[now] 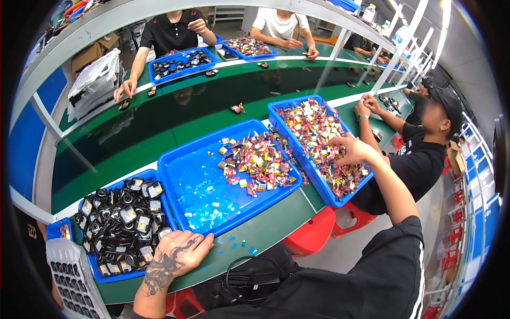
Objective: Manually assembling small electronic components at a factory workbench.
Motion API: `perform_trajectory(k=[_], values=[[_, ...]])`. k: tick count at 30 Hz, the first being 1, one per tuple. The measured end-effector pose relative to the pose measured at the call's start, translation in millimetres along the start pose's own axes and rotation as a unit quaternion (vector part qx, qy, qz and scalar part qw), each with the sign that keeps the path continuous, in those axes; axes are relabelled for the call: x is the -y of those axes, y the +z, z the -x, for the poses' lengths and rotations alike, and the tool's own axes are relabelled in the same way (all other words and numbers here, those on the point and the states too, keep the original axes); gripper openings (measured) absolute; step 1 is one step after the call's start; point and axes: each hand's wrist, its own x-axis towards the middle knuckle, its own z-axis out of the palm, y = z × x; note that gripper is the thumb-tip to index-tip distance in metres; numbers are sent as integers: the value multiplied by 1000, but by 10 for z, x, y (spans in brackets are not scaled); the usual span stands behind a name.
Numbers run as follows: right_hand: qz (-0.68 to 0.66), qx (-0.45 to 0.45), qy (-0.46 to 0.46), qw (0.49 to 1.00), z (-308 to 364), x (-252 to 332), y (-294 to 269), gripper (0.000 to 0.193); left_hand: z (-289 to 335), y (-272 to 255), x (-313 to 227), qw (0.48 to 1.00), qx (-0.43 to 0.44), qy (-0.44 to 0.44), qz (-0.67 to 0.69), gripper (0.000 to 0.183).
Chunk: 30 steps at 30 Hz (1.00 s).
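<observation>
In the head view, the right hand (pixel 348 151) at three o'clock reaches, thumb and fingers curved apart, into small red, yellow and silver parts (pixel 313 125) heaped in a long blue plastic tray (pixel 337 201); whether it pinches one I cannot tell. At seven o'clock the left hand (pixel 178 252) lies, fingers close together, by the near rim of a wide blue plastic tray (pixel 186 167), its grip unclear. A hasty lift could spill parts between trays, and leaning left-hand weight might shift the wide one.
</observation>
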Motion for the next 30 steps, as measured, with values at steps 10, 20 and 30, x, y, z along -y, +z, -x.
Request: perform_trajectory(k=[10,20,30], values=[[77,-71,35,994,148,186,140,67,6,4,13,1000,3,-5,-9,18],[-10,-171,-12,985,171,96,336,54,7,-23,-7,1000,7,-2,-11,18],[-101,-234,10,967,132,197,205,28,34,49,3,1000,-2,-17,3,17]])
